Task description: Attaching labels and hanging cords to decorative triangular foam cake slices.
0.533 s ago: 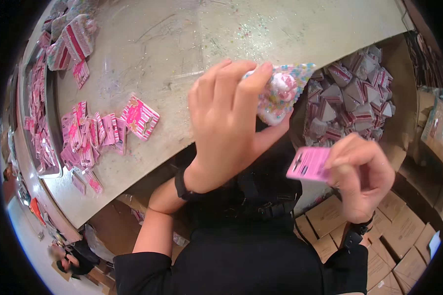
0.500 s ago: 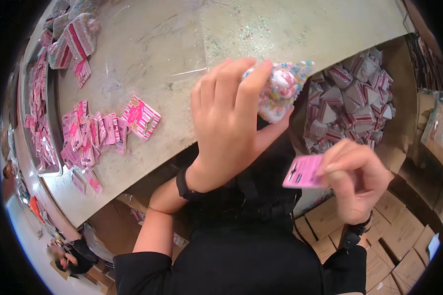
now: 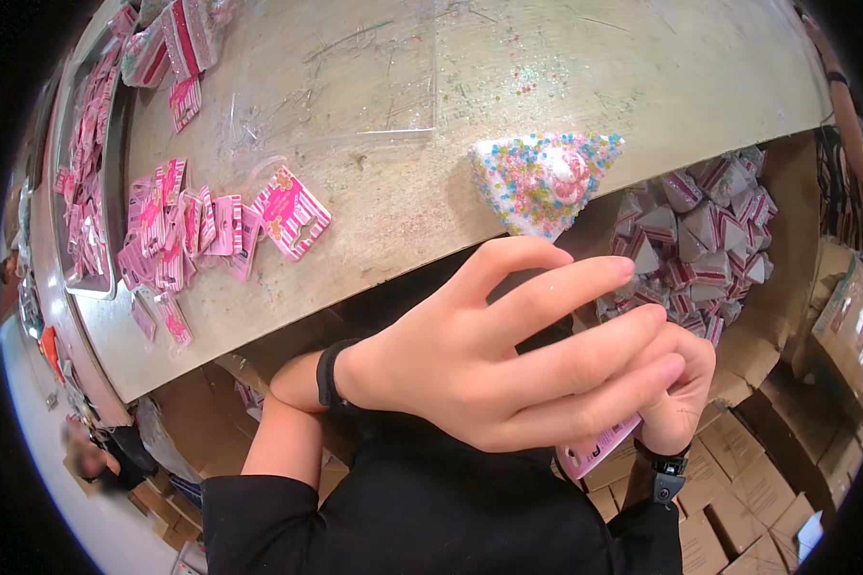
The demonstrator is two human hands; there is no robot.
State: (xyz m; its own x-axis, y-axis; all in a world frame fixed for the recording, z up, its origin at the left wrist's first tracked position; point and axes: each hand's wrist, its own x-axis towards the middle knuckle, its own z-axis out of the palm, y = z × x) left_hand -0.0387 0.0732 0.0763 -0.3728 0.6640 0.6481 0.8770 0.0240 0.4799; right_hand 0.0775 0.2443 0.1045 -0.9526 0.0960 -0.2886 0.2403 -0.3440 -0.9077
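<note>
A toy cake slice (image 3: 547, 182), white with coloured beads and a pink-and-white swirl on top, rests on the table near its front edge. My left hand (image 3: 503, 359) is below it, apart from it, with the fingers stretched out and loosely spread. They reach over my right hand (image 3: 683, 388), hiding most of its fingers. Out from under the left hand sticks a pink card tag (image 3: 599, 447), gripped by my right hand. The left fingertips overlap the right hand; whether they touch it or the tag I cannot tell.
Pink striped tags (image 3: 177, 225) lie heaped on the table (image 3: 374, 182) at left, beside a metal tray (image 3: 96, 278) of more. Wrapped cake slices (image 3: 168, 48) stand at the far left. An open carton (image 3: 786, 287) at right holds many slices. Flat cardboard boxes (image 3: 748, 470) lie below.
My left hand has let go of the cake slice, which stays on the table, and has moved down and right to my right hand. The tag has shifted slightly lower.
</note>
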